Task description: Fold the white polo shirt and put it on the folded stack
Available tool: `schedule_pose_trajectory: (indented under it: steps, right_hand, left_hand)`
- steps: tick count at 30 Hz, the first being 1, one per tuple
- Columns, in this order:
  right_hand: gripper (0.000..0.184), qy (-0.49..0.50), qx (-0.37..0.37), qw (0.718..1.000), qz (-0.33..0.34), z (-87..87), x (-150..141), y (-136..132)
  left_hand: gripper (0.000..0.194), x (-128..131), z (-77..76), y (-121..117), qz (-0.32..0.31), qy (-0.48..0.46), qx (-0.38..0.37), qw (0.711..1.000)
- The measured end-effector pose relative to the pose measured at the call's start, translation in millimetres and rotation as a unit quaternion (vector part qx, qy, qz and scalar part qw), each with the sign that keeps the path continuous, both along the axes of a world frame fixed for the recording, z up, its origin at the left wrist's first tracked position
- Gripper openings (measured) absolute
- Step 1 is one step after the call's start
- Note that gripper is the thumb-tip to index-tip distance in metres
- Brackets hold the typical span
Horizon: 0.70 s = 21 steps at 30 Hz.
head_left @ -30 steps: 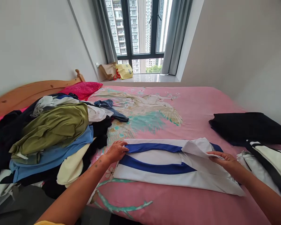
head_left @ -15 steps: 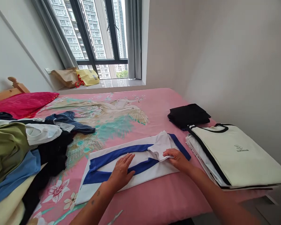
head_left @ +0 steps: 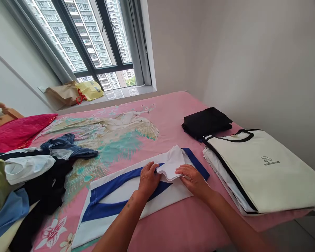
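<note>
Head view, blue-banded white garment (head_left: 120, 192), right fingers (head_left: 182, 170) pinching flap (head_left: 173, 161), grip of left fingers (head_left: 147, 169) unclear

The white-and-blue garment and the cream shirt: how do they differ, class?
The white-and-blue garment has broad blue bands; the cream shirt has black trim and a small print. The garment lies on the bedspread, the shirt atop a stack. The left hand and right hand touch the garment; neither touches the shirt. Both are pale with darker parts.

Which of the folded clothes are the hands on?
The blue-banded white garment: the left hand and right hand touch it. The black clothes and cream shirt, farther right, are untouched.
</note>
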State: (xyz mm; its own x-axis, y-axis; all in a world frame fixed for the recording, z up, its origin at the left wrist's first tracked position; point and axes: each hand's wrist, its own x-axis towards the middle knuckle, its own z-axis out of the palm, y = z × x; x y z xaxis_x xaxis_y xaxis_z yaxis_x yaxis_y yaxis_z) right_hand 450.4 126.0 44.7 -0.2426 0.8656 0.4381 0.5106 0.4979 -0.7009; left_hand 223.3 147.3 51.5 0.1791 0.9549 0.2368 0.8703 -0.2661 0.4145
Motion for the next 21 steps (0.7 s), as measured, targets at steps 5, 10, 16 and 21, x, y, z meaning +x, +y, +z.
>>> schedule_pose_trajectory:
  steps: [5, 10, 16, 21]
  right_hand:
    - [0.03, 0.015, -0.002, 1.0, -0.018, 1.9, 1, 4]
    - [0.028, 0.002, 0.018, 1.0, -0.013, 5.3, 3, 3]
    - [0.029, -0.026, 0.033, 0.999, -0.003, 16.9, 4, -2]
    - [0.029, -0.037, 0.064, 0.997, 0.022, 40.6, -10, 1]
  left_hand:
    - [0.043, -2, -2.7, -1, -0.092, -0.008, -0.002, 0.996]
    - [0.042, -11, -8.2, -10, -0.168, 0.058, -0.064, 0.982]
    - [0.101, 17, 21.3, -29, -0.175, 0.073, -0.064, 0.98]
    - [0.083, 52, 31.7, -17, -0.114, -0.006, -0.084, 0.99]
